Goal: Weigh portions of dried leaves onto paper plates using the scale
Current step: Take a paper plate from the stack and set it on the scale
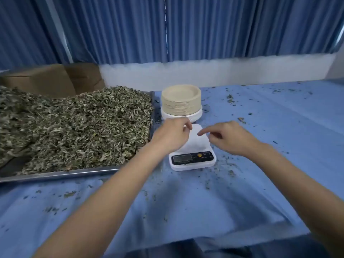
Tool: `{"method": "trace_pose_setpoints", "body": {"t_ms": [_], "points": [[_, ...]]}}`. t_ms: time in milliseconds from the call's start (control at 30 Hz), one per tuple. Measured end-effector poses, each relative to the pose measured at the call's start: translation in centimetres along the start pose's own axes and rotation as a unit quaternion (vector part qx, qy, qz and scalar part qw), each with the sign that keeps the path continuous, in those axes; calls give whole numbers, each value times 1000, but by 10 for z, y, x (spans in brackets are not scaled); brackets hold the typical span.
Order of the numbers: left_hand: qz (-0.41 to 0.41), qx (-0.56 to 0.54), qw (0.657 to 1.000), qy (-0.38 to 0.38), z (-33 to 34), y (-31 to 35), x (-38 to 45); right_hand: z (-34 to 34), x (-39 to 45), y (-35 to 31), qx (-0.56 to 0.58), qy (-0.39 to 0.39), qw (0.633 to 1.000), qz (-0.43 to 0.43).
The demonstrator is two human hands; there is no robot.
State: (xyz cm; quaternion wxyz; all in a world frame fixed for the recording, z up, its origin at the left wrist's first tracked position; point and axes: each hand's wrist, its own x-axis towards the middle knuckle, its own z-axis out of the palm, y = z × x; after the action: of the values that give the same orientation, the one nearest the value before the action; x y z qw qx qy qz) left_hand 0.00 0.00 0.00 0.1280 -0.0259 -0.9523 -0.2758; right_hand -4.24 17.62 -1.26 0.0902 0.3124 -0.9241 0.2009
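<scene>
- White scale (192,155) sits mid-table, its platform bare, just right of the metal tray (74,173) edge.
- Dried leaves (74,127) heap in the tray, spilling to its right rim.
- Paper plates (181,103) stack just behind the scale.
- Left hand (170,134) and right hand (229,137) hover over the platform, fingers loosely curled, holding nothing.
- Blue cloth (279,127) lies open to the right, flecked with crumbs.

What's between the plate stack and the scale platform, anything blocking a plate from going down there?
Only the hands. The left hand and right hand hover over the scale, holding nothing visible. The platform shows bare white between them. The plate stack sits just behind the scale, with no object visible in the gap.
</scene>
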Motion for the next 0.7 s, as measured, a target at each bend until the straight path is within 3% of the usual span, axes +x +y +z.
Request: {"method": "trace_pose_setpoints", "body": {"t_ms": [67, 133, 533, 700], "points": [[-11, 28, 999, -42, 15, -7, 2, 13, -1, 9, -90, -80, 993, 16], [-27, 41, 997, -63, 33, -18, 1, 31, -5, 20, -111, -132, 985, 7], [-89, -65, 992, 66, 58, -40, -7, 42, -10, 36, -158, -110, 979, -63], [-92, -70, 992, 47, 55, -40, -4, 34, 3, 28, -166, -104, 977, -84]]}}
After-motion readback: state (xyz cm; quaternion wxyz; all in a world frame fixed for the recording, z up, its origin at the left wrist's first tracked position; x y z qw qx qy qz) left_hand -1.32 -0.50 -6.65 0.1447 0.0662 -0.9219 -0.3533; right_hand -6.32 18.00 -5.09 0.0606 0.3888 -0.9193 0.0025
